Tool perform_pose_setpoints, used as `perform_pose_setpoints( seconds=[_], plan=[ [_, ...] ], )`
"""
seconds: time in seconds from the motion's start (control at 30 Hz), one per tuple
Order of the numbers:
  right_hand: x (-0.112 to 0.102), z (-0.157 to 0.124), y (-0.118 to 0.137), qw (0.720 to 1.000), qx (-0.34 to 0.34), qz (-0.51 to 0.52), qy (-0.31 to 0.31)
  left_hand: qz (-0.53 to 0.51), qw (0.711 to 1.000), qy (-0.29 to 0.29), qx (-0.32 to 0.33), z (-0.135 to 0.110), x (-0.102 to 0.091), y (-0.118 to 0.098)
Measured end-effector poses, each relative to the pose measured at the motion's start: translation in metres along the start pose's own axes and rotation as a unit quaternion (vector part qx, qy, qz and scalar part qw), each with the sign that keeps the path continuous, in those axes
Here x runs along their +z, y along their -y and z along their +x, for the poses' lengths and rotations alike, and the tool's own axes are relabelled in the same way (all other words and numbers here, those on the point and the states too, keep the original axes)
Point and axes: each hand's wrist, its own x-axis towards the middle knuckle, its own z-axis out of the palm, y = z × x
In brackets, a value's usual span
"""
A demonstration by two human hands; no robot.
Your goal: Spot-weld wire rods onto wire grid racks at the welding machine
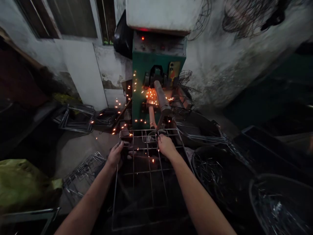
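A rectangular wire rack [133, 173] with crossing rods lies in front of me, its far end close under a spot welder [158, 57] with a green body. My left hand [114, 155] is closed around the rack's left side near the far corner. Further right, my right hand [166, 146] pinches the rack's wires near its far edge, just below the welder's electrodes; the fingertips are partly hidden. The upper electrode arm [161, 96] slants down towards the rack, and a copper-coloured lower arm [152, 117] stands beneath it. Orange sparks scatter left and downward around both hands.
A black tub [194, 160] with metal pieces stands at the right, near another tub [251, 184] of wire parts. Stacked wire frames [75, 121] lie at the left, above a yellow-green bag [22, 182]. A phone [174, 71] rests against the welder.
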Motion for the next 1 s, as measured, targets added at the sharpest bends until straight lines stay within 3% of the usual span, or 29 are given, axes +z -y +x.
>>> perform_pose_setpoints(
  seconds=[0.53, 0.8, 1.0],
  plan=[
    [0.007, -0.001, 0.002, 0.999, -0.031, 0.01, -0.03, -0.011, 1.0, 0.022, 0.016, -0.003, -0.009, 0.0],
    [0.007, -0.009, -0.025, 0.998, -0.02, -0.034, -0.057, 0.003, 0.998, 0.059, -0.014, 0.006, 0.007, 0.008],
    [0.009, -0.007, -0.029, 0.997, -0.022, -0.043, -0.059, 0.019, 0.998, 0.061, -0.017, 0.011, 0.005, 0.012]
  ],
)
